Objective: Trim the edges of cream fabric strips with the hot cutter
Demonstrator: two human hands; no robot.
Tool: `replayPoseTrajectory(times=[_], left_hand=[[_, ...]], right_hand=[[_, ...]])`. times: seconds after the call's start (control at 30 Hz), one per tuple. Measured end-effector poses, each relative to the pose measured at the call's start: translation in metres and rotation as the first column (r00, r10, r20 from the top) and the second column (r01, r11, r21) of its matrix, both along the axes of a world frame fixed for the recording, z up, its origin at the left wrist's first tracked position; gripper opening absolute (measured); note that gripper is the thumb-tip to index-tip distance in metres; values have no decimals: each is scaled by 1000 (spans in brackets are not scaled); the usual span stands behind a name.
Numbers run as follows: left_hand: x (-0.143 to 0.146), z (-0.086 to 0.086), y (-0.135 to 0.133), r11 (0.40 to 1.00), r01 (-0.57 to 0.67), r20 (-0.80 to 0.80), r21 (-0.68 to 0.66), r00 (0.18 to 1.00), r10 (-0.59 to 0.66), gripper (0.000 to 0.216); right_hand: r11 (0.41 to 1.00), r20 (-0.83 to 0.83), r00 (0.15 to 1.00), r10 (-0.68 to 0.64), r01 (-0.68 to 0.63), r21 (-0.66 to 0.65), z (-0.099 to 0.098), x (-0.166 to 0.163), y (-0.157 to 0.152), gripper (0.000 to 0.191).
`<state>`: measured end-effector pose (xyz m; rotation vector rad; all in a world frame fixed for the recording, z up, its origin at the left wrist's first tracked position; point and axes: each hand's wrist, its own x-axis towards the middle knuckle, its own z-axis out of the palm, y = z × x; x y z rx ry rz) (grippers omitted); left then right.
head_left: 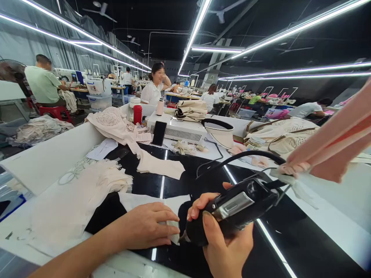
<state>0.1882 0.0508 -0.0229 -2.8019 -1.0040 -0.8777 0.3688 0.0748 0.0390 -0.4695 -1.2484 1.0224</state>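
My left hand (147, 227) lies flat with fingers together, pressing a small white fabric piece (153, 201) onto the glossy black table (203, 173). My right hand (223, 243) is wrapped round a black corded hand tool (234, 208), whose tip points down at the fabric's edge beside my left fingertips. Its black cable (237, 156) loops up and to the right. A pile of cream fabric pieces (101, 179) sits to the left of my hands.
A white machine box (181, 129) with a phone (159, 133) leaning on it, a red cup (137, 114) and lace garments (113, 121) stand at the back. Pink fabric (333, 143) hangs at right. Other workers sit at benches behind.
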Motion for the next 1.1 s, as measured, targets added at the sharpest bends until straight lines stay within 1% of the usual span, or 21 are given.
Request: replayPoseTrajectory(times=[0.13,0.23,0.33,0.47,0.53,0.63,0.7,0.8,0.9,1.0,1.1], left_hand=[[1,-1,2,999,27,-8,-32,1000,-27,20],[2,0,1,997,27,-7,-73,1000,-28,19],[2,0,0,995,34,0,-89,999,-34,18],[1,0,0,994,43,10,-105,999,-42,17],[0,1,-2,990,49,23,-132,999,-46,18],[-1,5,-8,979,71,36,-191,997,-65,20],[-2,10,-15,973,84,38,-215,996,-78,19],[-3,18,-23,972,88,23,-218,996,-85,17],[-1,25,-25,980,65,-3,-186,998,-67,17],[5,29,-18,990,28,-9,-137,1000,-30,17],[15,27,-5,996,-27,-22,-87,999,25,16]], right_hand=[[994,-24,999,-47,45,-101,2,1,-10,48],[993,13,997,-74,75,-89,1,4,-12,50],[997,71,995,-66,68,-33,1,7,-12,51],[997,53,997,-48,52,-60,4,9,-12,41],[994,97,991,-95,100,-52,8,12,-9,35],[972,204,951,-234,234,23,14,20,4,29],[956,219,931,-292,288,49,17,27,15,29],[949,197,929,-315,307,70,18,34,27,31],[952,166,938,-303,289,104,15,34,34,30],[955,136,948,-286,272,115,12,31,38,29],[959,109,957,-271,257,122,9,29,44,28]])
